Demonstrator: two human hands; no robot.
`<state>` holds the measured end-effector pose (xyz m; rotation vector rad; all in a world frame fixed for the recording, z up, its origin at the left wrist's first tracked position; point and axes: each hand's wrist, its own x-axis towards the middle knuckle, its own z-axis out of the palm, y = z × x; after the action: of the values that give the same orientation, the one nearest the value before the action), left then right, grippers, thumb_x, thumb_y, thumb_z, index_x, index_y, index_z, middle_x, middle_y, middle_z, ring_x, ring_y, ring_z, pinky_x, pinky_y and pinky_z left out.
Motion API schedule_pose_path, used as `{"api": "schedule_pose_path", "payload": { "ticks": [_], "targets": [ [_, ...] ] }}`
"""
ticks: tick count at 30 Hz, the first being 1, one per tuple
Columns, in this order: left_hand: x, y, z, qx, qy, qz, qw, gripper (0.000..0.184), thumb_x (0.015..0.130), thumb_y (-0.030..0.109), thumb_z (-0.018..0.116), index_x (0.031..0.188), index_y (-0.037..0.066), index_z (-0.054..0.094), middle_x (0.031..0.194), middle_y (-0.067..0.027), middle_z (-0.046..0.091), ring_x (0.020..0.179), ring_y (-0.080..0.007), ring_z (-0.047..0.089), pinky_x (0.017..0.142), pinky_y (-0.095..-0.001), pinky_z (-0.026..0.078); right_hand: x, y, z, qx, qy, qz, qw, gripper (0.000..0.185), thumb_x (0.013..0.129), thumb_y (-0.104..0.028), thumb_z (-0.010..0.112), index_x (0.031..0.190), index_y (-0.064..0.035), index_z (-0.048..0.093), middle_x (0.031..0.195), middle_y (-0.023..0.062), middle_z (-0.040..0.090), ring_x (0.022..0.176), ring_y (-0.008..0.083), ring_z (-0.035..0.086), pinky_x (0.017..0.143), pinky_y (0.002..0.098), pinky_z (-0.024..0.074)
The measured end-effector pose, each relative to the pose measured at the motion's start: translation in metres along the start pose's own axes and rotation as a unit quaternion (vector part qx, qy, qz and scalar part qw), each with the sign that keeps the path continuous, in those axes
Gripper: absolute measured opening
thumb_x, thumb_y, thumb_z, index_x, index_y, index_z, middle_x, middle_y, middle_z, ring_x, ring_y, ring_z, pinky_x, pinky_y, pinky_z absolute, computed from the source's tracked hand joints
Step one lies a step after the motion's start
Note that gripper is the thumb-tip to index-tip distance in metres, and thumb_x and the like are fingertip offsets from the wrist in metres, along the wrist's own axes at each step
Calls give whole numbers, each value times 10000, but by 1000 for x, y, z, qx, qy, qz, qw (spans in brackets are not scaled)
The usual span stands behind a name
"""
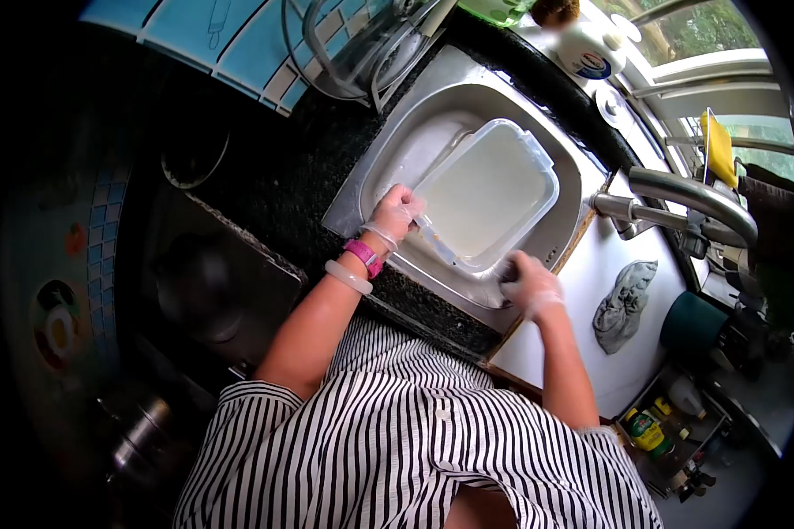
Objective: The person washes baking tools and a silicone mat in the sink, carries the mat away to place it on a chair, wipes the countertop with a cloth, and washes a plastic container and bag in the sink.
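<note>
Plastic container (532,227) is in the sink (450,75), lying askew to the basin, apparently with cloudy liquid inside. Left hand (397,213), in a clear glove, is pinched narrow on the container rim at the near-left side. Right hand (532,286), also gloved, is curled by the near-right corner, motion-blurred; can't tell if it grips the rim or something small and dark.

Risks, my read:
- Slosh/spill: the container is wide and open. One side lifted faster than the other sends liquid over the low rim.
- Slip: thin loose glove film on smooth, probably wet plastic. The left pinch takes in only the edge, so a heavy load could twist it out.
- Knock: side flap (540,150) sticks out and could snag the sink edge.
- Splash: grey cloth (625,309) lies on the white desk (591,273), near enough to get wet. Pink wristband (363,256) is exposed too.
</note>
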<state>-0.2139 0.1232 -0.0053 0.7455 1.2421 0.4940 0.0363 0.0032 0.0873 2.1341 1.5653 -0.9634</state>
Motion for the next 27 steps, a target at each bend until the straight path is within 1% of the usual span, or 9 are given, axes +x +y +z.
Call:
{"api": "schedule_pose_path", "payload": {
  "ticks": [3,6,8,10,13,15,18,19,27],
  "targets": [
    [5,-10,-3,-16,-16,38,999,126,930,228,601,926,119,538,874,10,594,727,-98,563,668,-283,497,-38,-10,-58,293,68,22,953,711,705,-113,723,1353,-167,435,1293,205,548,1112,361,597,929,420,496],
    [8,-1,-5,-20,-18,14,1000,162,933,261,596,985,116,545,891,-8,613,763,-116,598,694,-298,510,12,-31,-42,148,278,-172,933,743,727,-75,698,1400,-157,394,1405,218,433,1172,370,553,959,419,480],
    [2,15,-12,-20,-49,-116,992,251,934,299,588,1094,112,542,969,-48,633,836,-160,632,737,-327,522,62,-45,-17,82,239,-185,950,733,735,-42,665,1407,-142,390,1454,221,368,1176,390,545,972,413,474],
    [-7,27,-18,-39,-78,-124,988,349,938,345,572,1190,110,518,1049,-85,634,910,-202,644,778,-352,524,97,-56,-1,-60,26,-106,992,700,728,-9,635,1383,-138,424,1442,209,394,1185,379,539,980,411,469],
    [-14,35,-16,-59,-84,-152,983,358,945,347,561,1204,103,515,1081,-99,625,934,-213,637,799,-361,520,71,-74,-23,163,33,-81,983,637,712,-47,679,1318,-125,499,1289,187,543,1122,356,582,943,403,482],
    [-11,30,-12,-45,-69,-145,986,323,955,334,544,1175,98,521,1029,-84,627,880,-205,640,744,-350,531,54,-83,-12,424,81,-168,886,562,707,-121,739,1239,-111,558,1142,176,623,1045,352,612,902,400,494],
    [5,4,-9,-83,-52,-83,992,251,960,291,540,1123,99,534,970,-70,616,816,-188,632,670,-325,532,39,-115,13,272,197,-310,889,453,719,-126,751,1139,-88,585,1028,161,618,960,361,603,846,425,501],
    [12,-7,-6,-140,-33,-46,989,205,945,290,565,1014,99,538,781,-43,589,634,-145,580,529,-329,517,40,-112,20,271,196,-310,890,453,719,-126,751,1139,-88,585,1028,161,618,960,361,603,846,425,501],
    [6,0,-3,-80,-18,-88,993,171,949,294,550,981,130,514,728,-30,583,624,-151,583,486,-330,503,27,-76,32,124,199,-272,933,259,750,-179,724,963,-96,600,881,141,598,852,348,591,745,432,485]
  ]
}}
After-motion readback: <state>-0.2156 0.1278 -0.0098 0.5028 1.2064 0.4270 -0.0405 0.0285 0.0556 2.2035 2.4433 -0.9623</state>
